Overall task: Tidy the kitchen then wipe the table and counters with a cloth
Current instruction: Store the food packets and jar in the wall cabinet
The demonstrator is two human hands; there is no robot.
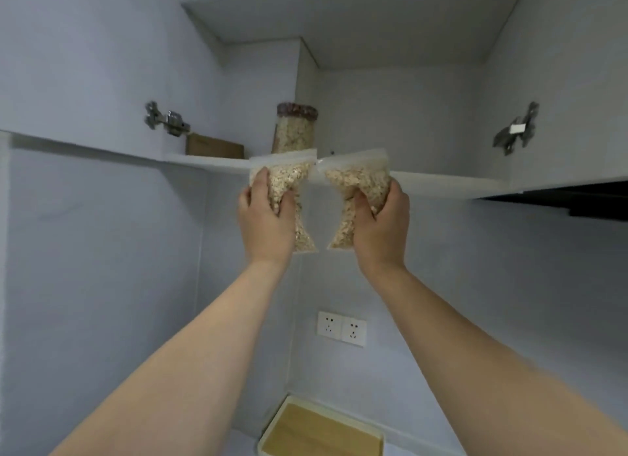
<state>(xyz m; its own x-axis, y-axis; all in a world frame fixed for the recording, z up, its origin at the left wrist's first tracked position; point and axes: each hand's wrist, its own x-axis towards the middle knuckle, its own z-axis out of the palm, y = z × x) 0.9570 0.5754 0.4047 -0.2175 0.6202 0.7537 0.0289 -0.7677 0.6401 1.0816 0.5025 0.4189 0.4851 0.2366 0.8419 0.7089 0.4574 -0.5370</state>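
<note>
Both arms reach up toward an open wall cabinet. My left hand (266,219) grips a clear zip bag of oats (289,175) around its middle. My right hand (382,221) grips a second clear bag of oats (360,178) the same way. The two bags are side by side, almost touching, with their tops level with the front edge of the cabinet's lower shelf (441,184). On that shelf stands a clear jar of oats (295,129) with a dark red patterned lid, just behind the left bag.
A brown cardboard box (214,146) lies on the shelf left of the jar. Metal door hinges (166,120) sit on both cabinet sides. A double wall socket (341,328) is below. A white tray with a wooden board (319,432) stands on the counter. A dark range hood (560,197) is at right.
</note>
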